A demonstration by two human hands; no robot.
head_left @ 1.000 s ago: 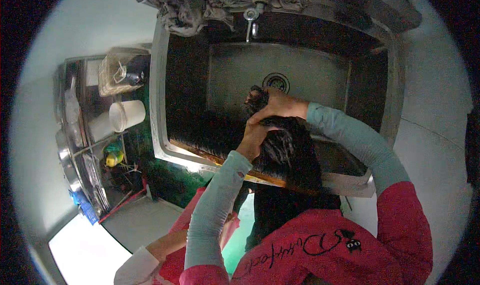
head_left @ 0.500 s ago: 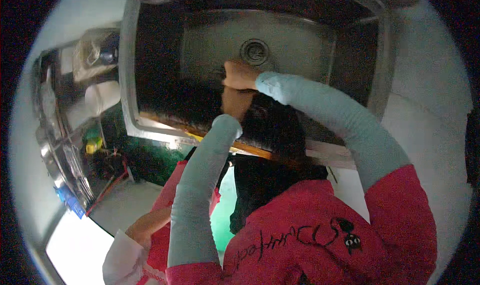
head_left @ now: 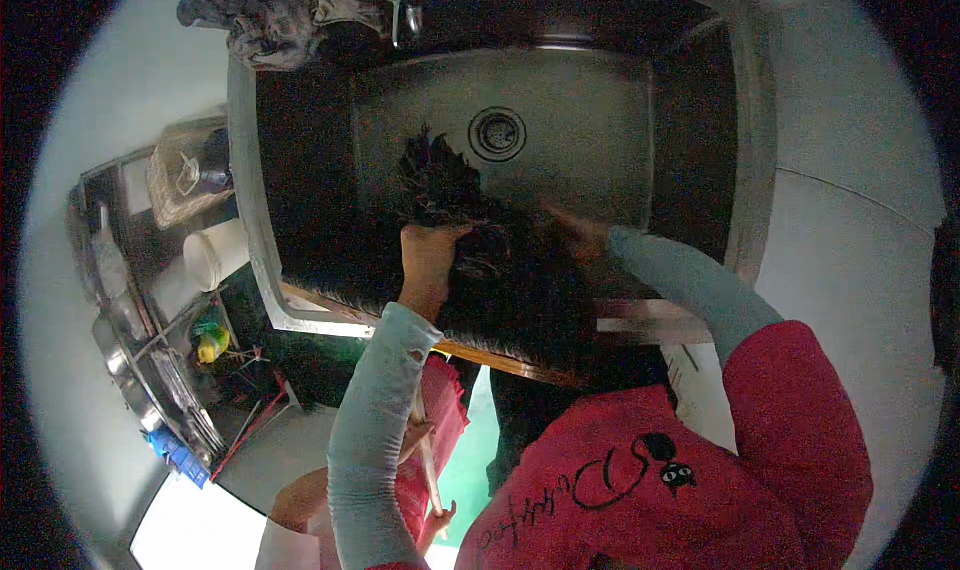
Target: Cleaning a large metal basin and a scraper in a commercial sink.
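Note:
A dark shaggy mass [head_left: 435, 180], like wet hair, fur or fringe, lies in the near part of the sink [head_left: 590, 100], its ragged tufts pointing toward the drain. Its exact kind is lost in the dimness. My left hand [head_left: 428, 260] is closed on the near left side of this mass, thumb across it toward the right. My right hand [head_left: 582, 235] is at its right side, one finger or thumb pointing up and left. Blur and shadow hide the other right fingers. The dark bulk continues toward the sink's near rim.
A tap [head_left: 402, 15] and crumpled grey cloths [head_left: 275, 20] are at the far left rim. Left of the sink stand a white bucket [head_left: 212, 255], a basket [head_left: 165, 185] and a rack with metal ware. At lower left, another person's hand [head_left: 437, 522] is on a pale stick [head_left: 430, 470].
My hands were together, one over the other, near the drain. They have moved apart and nearer to me, and the shaggy tufts now show. The other person's stick has come into view.

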